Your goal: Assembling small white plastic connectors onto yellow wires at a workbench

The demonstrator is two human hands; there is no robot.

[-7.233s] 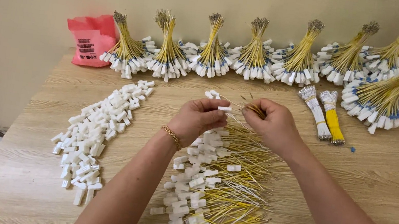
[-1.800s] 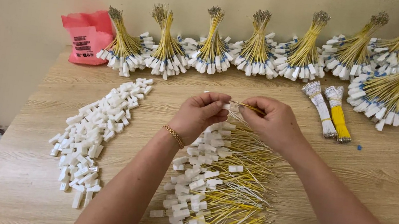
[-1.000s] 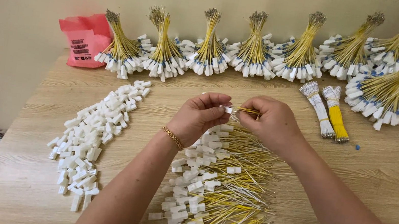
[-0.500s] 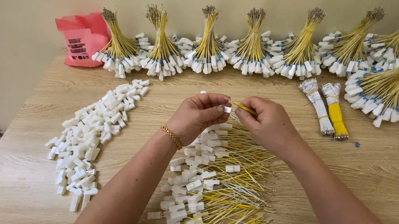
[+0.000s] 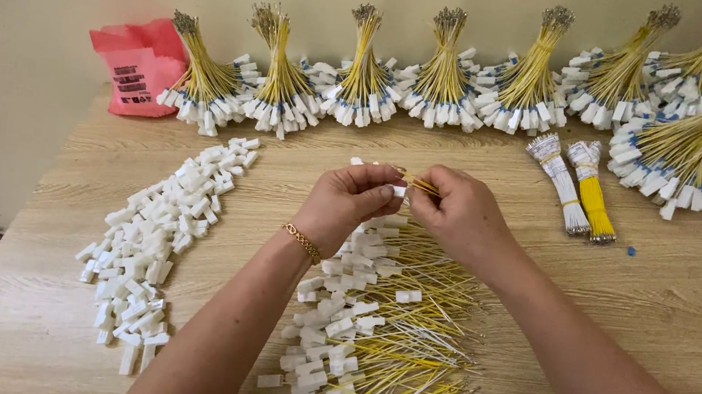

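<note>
left hand (image 5: 350, 201): fingers pinched a small white connector (image 5: 399, 192) above the bench (image 5: 681, 295)
right hand (image 5: 457, 215): fingers pinched thin yellow wires (image 5: 421, 184) right at that connector
below: loose wired pile (image 5: 378, 336)

Small white connector (image 5: 397, 190) on thin yellow wire (image 5: 423, 186), held level above table

Loose connectors (image 5: 147, 250) lie left of the wire pile (image 5: 387, 337); bundles (image 5: 443, 78) behind.

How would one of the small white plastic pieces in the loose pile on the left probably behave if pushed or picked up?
The white pieces look blocky, so one would probably slide, not roll. Being small, it is likely very light. Pushing the loose pile would probably scatter it.
</note>
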